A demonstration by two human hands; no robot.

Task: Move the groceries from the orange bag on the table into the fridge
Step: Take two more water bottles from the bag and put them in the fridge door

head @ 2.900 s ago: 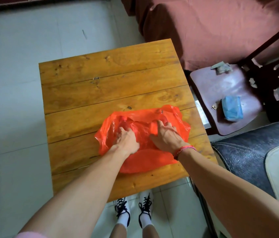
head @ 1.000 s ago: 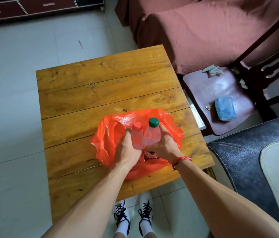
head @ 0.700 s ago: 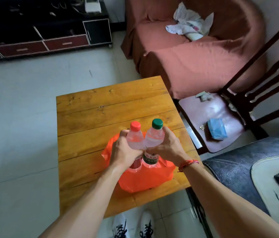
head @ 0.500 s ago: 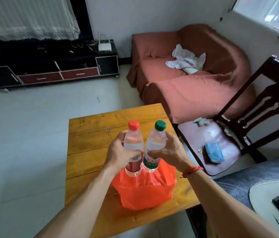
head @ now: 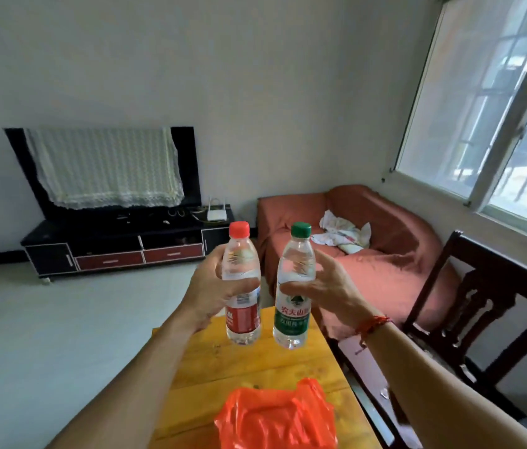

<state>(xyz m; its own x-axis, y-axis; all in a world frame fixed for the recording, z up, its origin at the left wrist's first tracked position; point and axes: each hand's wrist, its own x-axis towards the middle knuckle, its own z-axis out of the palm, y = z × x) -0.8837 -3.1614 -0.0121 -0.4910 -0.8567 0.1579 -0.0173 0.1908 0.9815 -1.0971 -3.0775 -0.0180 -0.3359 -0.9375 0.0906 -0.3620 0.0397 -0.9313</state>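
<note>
Now the red-cap bottle (head: 243,286) is held upright in the left hand (head: 210,288), fingers wrapped at its middle, and the green-cap bottle (head: 294,286) likewise in the right hand (head: 317,285) (both lifted above the wooden table (head: 255,361)). The orange bag (head: 275,419) lies crumpled on the table's near edge, approx. below the bottles.

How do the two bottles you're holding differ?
The red-capped bottle has a red label and sits in the left hand; the green-capped bottle has a green label and sits in the right hand. The green-capped bottle leans slightly; the red-capped bottle stands nearly straight. Both are clear, capped, held above the table.
</note>
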